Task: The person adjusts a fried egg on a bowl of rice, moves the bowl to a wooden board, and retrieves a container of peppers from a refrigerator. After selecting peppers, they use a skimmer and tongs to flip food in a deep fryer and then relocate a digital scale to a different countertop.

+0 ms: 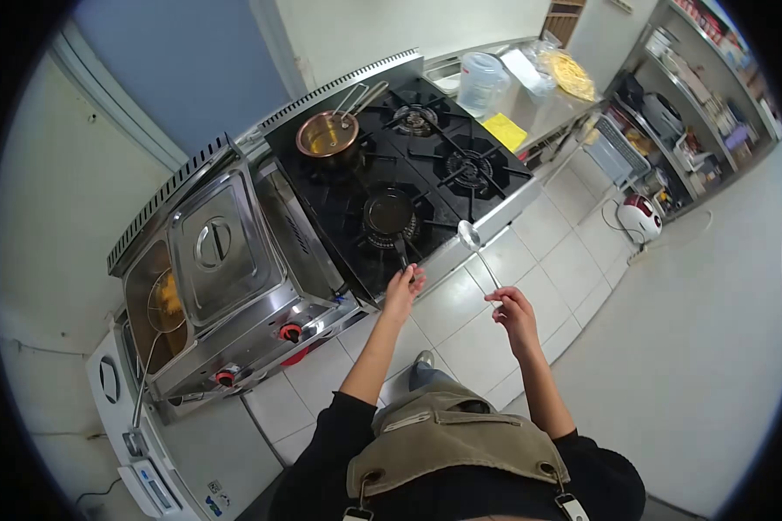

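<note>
A small dark frying pan (388, 211) rests on the front-left burner of the black stove. My left hand (403, 290) is closed around its black handle, which points toward me. In my right hand (514, 316) is a metal ladle (469, 235), held by its thin handle. The ladle's bowl is over the stove's front edge, to the right of the pan and apart from it. Behind the pan, a copper-coloured saucepan (327, 135) with yellowish liquid sits on the back-left burner, and tongs or a similar metal utensil lean across its rim.
Left of the stove (495, 193) stands a deep fryer with a metal lid (226, 247) and a wire skimmer (167, 300) holding golden food. A yellow cloth (505, 132), a clear plastic container (482, 84) and a bag of yellow food (569, 76) lie on the right counter.
</note>
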Demonstrator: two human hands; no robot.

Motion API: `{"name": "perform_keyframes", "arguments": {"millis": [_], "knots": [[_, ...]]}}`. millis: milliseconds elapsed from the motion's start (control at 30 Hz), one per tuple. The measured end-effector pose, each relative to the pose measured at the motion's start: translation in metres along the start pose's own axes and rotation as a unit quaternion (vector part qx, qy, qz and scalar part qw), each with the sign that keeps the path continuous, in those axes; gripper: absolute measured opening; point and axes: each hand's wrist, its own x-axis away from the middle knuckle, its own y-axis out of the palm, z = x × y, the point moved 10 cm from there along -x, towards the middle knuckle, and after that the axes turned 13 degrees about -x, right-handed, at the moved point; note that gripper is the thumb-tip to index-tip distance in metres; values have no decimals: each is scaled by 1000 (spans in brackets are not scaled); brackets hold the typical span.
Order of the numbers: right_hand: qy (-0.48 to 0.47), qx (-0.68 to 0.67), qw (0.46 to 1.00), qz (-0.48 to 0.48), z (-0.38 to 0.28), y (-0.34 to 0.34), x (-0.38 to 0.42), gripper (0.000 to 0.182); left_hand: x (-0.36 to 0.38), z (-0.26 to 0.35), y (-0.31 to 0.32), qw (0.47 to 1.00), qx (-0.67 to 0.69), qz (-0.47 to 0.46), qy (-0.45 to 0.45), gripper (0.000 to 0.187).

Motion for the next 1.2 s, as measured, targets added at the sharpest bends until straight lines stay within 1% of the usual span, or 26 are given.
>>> {"name": "perform_keyframes", "arguments": {"millis": [33, 67, 133, 200, 300, 333, 400, 433, 533, 567, 633, 767, 800, 900, 933, 1000, 1067, 1100, 1133, 1167, 1200], "knots": [[2, -9, 1000, -23, 1, 12, -16, 17, -2, -7, 1, 999, 47, -8, -9, 17], [4, -20, 999, -44, 3, 23, -30, 17, -4, -12, 0, 999, 49, -2, -9, 17], [17, -12, 998, -55, 9, 37, -47, 18, 3, -23, 10, 996, 75, -20, -48, 16], [26, -30, 998, -52, 15, 51, -56, 19, 10, -33, 13, 995, 79, -26, -62, 14], [50, -37, 997, -51, 34, 60, -62, 23, 22, -54, 19, 989, 72, -98, -87, 26], [61, -45, 996, -49, 40, 62, -63, 25, 29, -56, 17, 988, 74, -99, -88, 26], [74, -53, 995, -50, 48, 65, -64, 27, 52, -66, 15, 984, 42, -123, -121, 27], [85, -62, 993, -54, 52, 68, -64, 30, 64, -70, 9, 983, 24, -112, -141, 29], [99, -57, 993, -39, 59, 74, -64, 33, 86, -101, -28, 982, -7, -102, -160, 30], [99, -46, 993, -49, 59, 80, -61, 36, 94, -108, -41, 982, -7, -103, -160, 30], [98, -36, 993, -49, 66, 86, -60, 37, 109, -122, -73, 977, -58, -64, -193, 33], [97, -31, 994, -50, 70, 98, -52, 38, 128, -129, -126, 980, -78, -38, -178, 32], [93, -33, 994, -47, 67, 99, -51, 38, 131, -123, -130, 980, -81, -41, -178, 32], [81, -71, 992, -58, 58, 96, -59, 41, 123, -110, -158, 950, -253, -10, -183, 33], [77, -67, 993, -63, 52, 93, -71, 41, 115, -117, -171, 952, -250, -10, -176, 33], [97, -97, 989, -48, 41, 88, -101, 40, 96, -126, -207, 923, -379, -21, -65, 34], [81, -65, 994, -44, 12, 88, -143, 35, 85, -148, -268, 871, -488, 61, -7, 29], [50, -66, 995, -63, -5, 91, -172, 30, 98, -151, -285, 887, -447, 99, -67, 26], [52, -110, 989, -80, -15, 89, -208, 27, 113, -158, -298, 898, -397, 139, -126, 25], [45, -86, 991, -95, -32, 93, -246, 25, 127, -176, -319, 886, -399, 173, -161, 25], [88, -119, 970, -194, -37, 99, -289, 26, 144, -193, -340, 873, -390, 213, -198, 25]]}}
